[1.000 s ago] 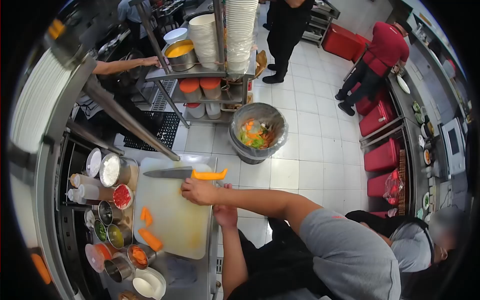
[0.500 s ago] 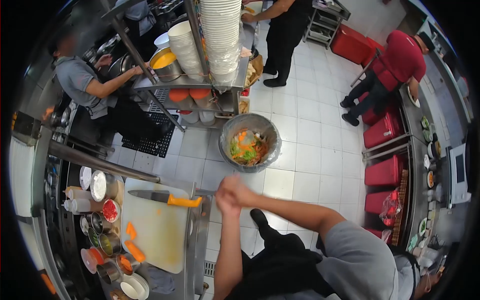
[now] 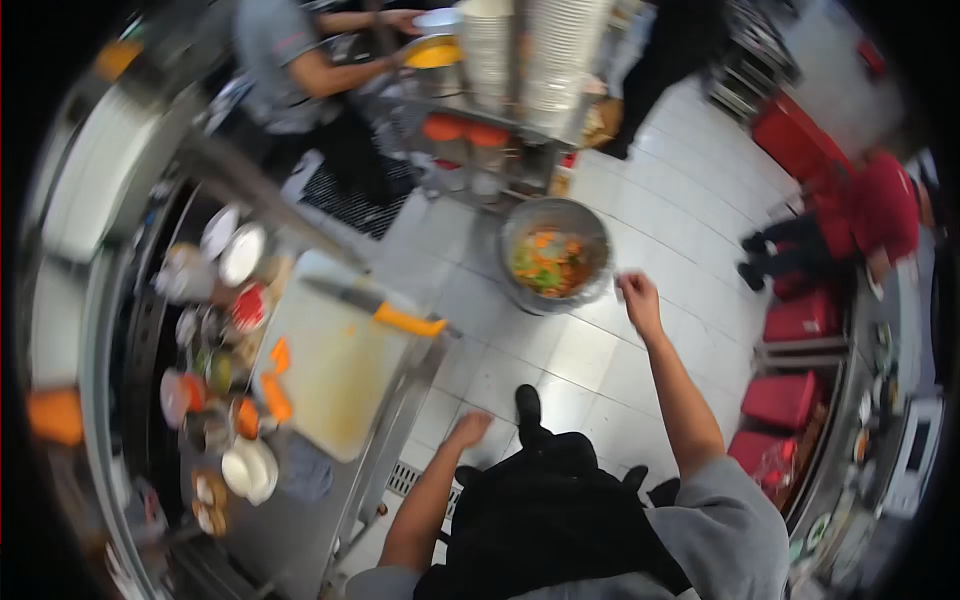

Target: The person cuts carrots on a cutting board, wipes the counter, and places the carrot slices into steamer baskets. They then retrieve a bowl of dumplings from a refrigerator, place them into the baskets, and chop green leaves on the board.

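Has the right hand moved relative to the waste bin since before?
Yes, rightward: the right hand was together with the left hand nearside of the waste bin; now it is off the bin's right side.

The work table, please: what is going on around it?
The person's hands are apart and appear empty: the right hand is near the bin, the left hand nearer the table. The knife and orange pieces lie on the cutting board. Beyond, a co-worker reaches to a bowl and a pot.
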The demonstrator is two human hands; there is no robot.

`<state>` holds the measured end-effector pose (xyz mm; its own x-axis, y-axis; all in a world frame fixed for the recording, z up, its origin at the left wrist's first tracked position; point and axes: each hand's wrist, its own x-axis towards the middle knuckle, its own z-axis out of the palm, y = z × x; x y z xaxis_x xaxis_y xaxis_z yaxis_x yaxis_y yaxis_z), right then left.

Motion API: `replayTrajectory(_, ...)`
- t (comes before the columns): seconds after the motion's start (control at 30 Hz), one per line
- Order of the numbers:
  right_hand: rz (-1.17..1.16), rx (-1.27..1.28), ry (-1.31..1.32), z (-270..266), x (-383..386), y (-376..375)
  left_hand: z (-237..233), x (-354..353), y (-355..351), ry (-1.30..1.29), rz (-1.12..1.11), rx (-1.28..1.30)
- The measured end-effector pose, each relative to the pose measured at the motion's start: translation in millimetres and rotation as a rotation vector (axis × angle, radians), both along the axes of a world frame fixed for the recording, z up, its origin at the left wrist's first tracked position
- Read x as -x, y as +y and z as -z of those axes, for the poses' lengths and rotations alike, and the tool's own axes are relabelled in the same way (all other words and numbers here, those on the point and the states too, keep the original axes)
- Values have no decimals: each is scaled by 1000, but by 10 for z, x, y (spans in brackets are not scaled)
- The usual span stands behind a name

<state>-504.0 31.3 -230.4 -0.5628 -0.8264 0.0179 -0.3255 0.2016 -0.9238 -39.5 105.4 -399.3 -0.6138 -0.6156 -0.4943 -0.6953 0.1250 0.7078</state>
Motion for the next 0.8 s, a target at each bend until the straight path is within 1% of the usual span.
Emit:
replayTrajectory(0.03, -91, -109, -58, 193, -287, 173, 372, -521, 466, -213, 151, -46)
replayTrajectory(0.07, -184, -152, -170, 388, -670, 346, 311, -951, 892, -450, 185, -225)
replayTrajectory(0.1, -402, -150, -279, 535, -1060, 525, -170, -1260, 1219, -535, 206, -307)
replayTrajectory(0.13, -634, -169, -326, 733, -1444, 708, -37, -1662, 1671, -710, 292, -444)
replayTrajectory(0.17, -857, -313, -319, 479, -1924, 801, -160, -2064, 2144, -574, 78, -434)
replayTrajectory(0.2, -984, -280, -238, 63, -2395, 814, -670, -2162, 2291, -504, -79, -510)
replayTrajectory(0.23, -1105, -243, -157, -262, -2813, 789, 250, -2707, 2995, -613, 137, -418)
replayTrajectory(0.27, -1147, -134, -25, -410, -3135, 653, 164, -2952, 3351, -468, -1, -357)
replayTrajectory(0.3, -1182, -19, 104, -535, -3396, 432, 93, -2976, 3581, -453, -405, -552)
replayTrajectory(0.33, -1162, 50, 168, -571, -3637, 150, -88, -2947, 3763, -304, -994, -689)
replayTrajectory(0.37, -1137, 120, 229, -576, -3891, -174, -315, -2890, 3927, -171, -1479, -659)
replayTrajectory(0.4, -1042, 232, 363, -590, -4145, -484, -365, -2870, 4092, 5, -1625, -548)
replayTrajectory(0.43, -1050, 347, 461, -585, -4325, -813, -343, -2829, 4226, 65, -1738, -534)
replayTrajectory(0.47, -1040, 424, 613, -446, -4467, -1166, -5, -2843, 4522, -17, -1507, -261)
replayTrajectory(0.5, -1027, 501, 762, -282, -4561, -1440, 177, -2811, 4742, -104, -1268, -7)
replayTrajectory(0.53, -1043, 404, 1009, -194, -4594, -1623, 33, -2624, 4899, 240, -1379, 143)
replayTrajectory(0.57, -1041, 299, 1255, -113, -4607, -1703, -215, -2370, 5008, 606, -1407, 275)
replayTrajectory(0.6, -1099, 127, 1274, -178, -4597, -1605, -317, -2236, 5073, 604, -1439, 188)
replayTrajectory(0.63, -1143, -54, 1296, -352, -4553, -1446, -371, -2167, 5174, 494, -1458, 67)
replayTrajectory(0.7, -1389, -511, 1462, -938, -4630, -1086, -329, -2096, 5445, 390, -1469, -59)
replayTrajectory(0.73, -1439, -507, 1483, -1091, -4634, -903, -344, -2109, 5594, 353, -1480, -90)
replayTrajectory(0.77, -1491, -492, 1505, -1135, -4703, -736, -317, -2140, 5785, 311, -1474, -99)
replayTrajectory(0.8, -1402, -336, 1423, -1073, -4893, -566, -295, -2204, 5933, 265, -1452, -89)
